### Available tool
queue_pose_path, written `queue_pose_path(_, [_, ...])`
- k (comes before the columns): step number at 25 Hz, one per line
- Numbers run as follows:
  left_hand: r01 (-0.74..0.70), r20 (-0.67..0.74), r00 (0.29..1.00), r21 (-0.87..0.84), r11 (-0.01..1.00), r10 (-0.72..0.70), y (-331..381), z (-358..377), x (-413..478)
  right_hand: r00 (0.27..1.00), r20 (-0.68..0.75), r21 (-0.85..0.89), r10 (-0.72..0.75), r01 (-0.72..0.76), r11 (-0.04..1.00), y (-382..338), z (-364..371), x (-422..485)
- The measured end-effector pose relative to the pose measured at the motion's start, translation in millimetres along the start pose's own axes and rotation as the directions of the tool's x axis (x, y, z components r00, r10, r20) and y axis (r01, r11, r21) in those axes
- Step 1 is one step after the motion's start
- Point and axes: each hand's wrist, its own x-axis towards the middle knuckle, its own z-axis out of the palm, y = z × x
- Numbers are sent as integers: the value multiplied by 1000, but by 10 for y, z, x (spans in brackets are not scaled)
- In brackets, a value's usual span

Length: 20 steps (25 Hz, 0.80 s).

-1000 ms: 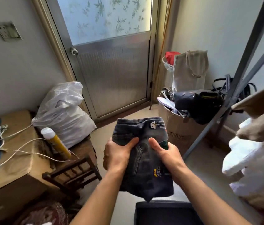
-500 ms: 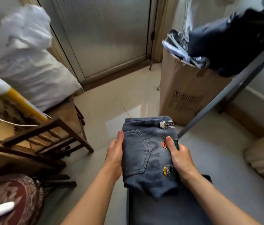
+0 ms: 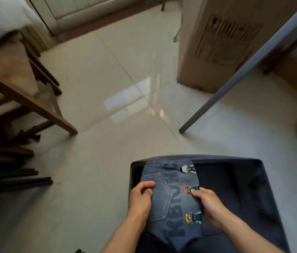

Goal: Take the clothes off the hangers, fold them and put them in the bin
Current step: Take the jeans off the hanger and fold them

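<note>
The folded jeans (image 3: 171, 194) have come down from above the dark fabric bin (image 3: 264, 189) and now lie inside it, against its left wall, pocket and cartoon patches facing up. The left hand (image 3: 140, 199) curls round their left edge; the right hand (image 3: 209, 205) pinches the right edge beside the orange-haired patch. Neither has let go. This garment looks all but stowed: what remains, I judge, is releasing it. Beyond the bin stand a cardboard box (image 3: 217, 42) and a grey rack leg (image 3: 235, 79)
</note>
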Motion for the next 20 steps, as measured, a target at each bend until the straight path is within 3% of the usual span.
queue_pose_path(6, [94,-132,988,83,992,-82,-548,329,632,998,-1,-38,69,-69,997,350,174,834])
queue_pose_path(14, [229,-44,973,120,966,-225,-796,309,976,995,-59,-181,76,-86,980,591,472,1151])
queue_pose_path(20, [203,87,974,80,976,-210,-402,332,613,974,-214,-270,-74,14,963,237,539,583])
